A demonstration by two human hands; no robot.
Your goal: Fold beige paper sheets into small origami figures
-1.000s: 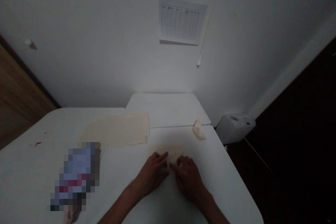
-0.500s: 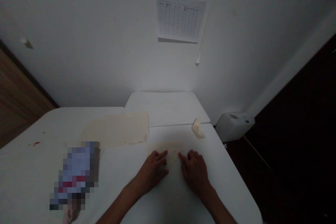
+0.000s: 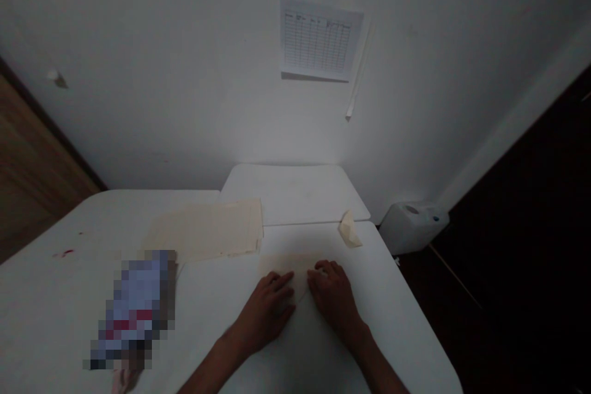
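Observation:
A pale cream sheet of paper [image 3: 295,266] lies on the white table [image 3: 221,332] right in front of me. My left hand [image 3: 268,311] lies flat on its near left part, fingers stretched forward. My right hand [image 3: 333,298] presses down on the sheet's right side with its fingers together and bent a little at the tips. Both hands partly hide the paper's near edge. A small folded paper shape [image 3: 349,229] stands beyond my right hand near the table's far right corner.
A stack of cream sheets [image 3: 207,229] lies to the far left of my hands. A blurred-out object [image 3: 132,308] sits at the near left. A second white table [image 3: 295,192] stands against the wall. A white canister [image 3: 413,221] is on the dark floor at right.
My right hand has slid left and forward onto the sheet, closer to my left hand. My left hand has barely moved.

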